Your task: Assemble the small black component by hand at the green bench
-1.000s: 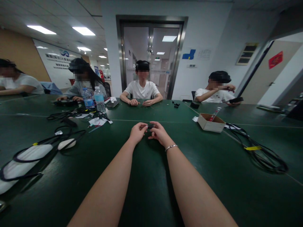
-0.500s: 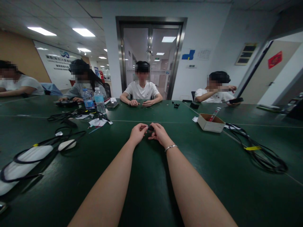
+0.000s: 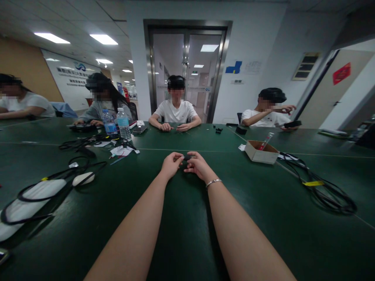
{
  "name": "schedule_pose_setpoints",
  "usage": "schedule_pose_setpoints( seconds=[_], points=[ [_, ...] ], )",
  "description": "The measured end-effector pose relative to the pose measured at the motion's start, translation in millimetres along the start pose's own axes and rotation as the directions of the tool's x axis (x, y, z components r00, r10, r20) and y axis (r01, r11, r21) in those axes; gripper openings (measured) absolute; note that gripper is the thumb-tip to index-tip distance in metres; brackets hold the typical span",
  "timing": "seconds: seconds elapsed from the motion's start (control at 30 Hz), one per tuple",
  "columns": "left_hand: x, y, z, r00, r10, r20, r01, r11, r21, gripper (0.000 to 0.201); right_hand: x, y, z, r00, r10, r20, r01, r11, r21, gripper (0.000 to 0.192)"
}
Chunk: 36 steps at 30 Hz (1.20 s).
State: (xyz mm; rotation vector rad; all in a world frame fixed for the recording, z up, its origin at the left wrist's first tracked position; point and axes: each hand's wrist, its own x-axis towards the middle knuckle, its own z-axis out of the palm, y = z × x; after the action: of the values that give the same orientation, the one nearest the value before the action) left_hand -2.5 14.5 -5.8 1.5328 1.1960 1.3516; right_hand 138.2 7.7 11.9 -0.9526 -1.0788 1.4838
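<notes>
My left hand (image 3: 171, 165) and my right hand (image 3: 199, 165) meet just above the middle of the green table (image 3: 184, 218). Between their fingertips is a small black object (image 3: 186, 158), too small and too far covered to name. Left thumb and forefinger pinch its left end. On the other side, my right thumb and forefinger close on it, while the lower right fingers curl loosely below. A silver bracelet (image 3: 213, 182) circles my right wrist.
An open box (image 3: 261, 156) with a clear tube (image 3: 267, 140) and a coiled black cable (image 3: 328, 195) lie to the right. Leftward are cables, a white power strip (image 3: 38, 199), a mouse (image 3: 83, 178), papers and two bottles (image 3: 123, 124). A person in white (image 3: 175, 111) sits opposite; others sit at both sides.
My right hand has shifted very slightly right, and a little more of the black object shows between the fingertips. My left hand stays nearly in place.
</notes>
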Motion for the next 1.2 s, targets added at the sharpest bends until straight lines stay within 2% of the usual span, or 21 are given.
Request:
schedule_pose_setpoints(
  seconds=[0.17, 0.3, 0.43, 0.6, 0.73, 0.9, 1.03, 1.2],
  points=[
    [-1.0, 1.9, 0.2, 1.000, -0.002, 0.007, 0.002, 1.000, 0.011, 0.013, -0.1, 0.0, 0.0, 1.000, 0.019, 0.024, -0.018, 1.000, -0.003, 0.011],
    [-1.2, 2.6, 0.3, 1.000, -0.011, 0.006, 0.011, 1.000, 0.006, 0.012, -0.4, -0.5, 0.0, 1.000, -0.019, -0.001, 0.019, 1.000, 0.005, 0.026],
    [-0.3, 0.6, 0.6, 1.000, -0.013, 0.004, 0.013, 1.000, -0.013, 0.015, 0.3, -0.2, -0.3, 1.000, 0.020, 0.013, -0.020, 1.000, 0.023, 0.016],
    [0.2, -0.4, 1.0, 1.000, -0.012, 0.000, 0.012, 1.000, -0.016, 0.016, 0.7, 0.2, -0.3, 1.000, -0.009, 0.005, 0.009, 0.999, 0.032, 0.027],
    [-0.3, 1.0, 1.1, 1.000, -0.018, -0.001, 0.018, 1.000, -0.023, 0.014, 0.2, -0.5, -0.3, 1.000, 0.026, 0.011, -0.026, 0.998, 0.055, 0.009],
    [-0.4, 0.6, 0.9, 1.000, -0.019, 0.000, 0.019, 1.000, -0.016, 0.014, 0.0, -0.6, -1.0, 1.000, 0.030, 0.000, -0.030, 0.997, 0.066, 0.028],
    [-0.2, 0.7, 1.2, 1.000, -0.019, -0.003, 0.019, 1.000, -0.013, 0.013, 0.6, 0.8, -0.4, 0.999, 0.033, 0.016, -0.033, 0.999, 0.031, 0.015],
    [-0.9, 2.3, 1.5, 1.000, -0.025, -0.002, 0.025, 1.000, -0.006, 0.013, 1.0, 2.2, -1.1, 0.999, -0.034, 0.009, 0.034, 0.999, 0.038, 0.035]
  ],
)
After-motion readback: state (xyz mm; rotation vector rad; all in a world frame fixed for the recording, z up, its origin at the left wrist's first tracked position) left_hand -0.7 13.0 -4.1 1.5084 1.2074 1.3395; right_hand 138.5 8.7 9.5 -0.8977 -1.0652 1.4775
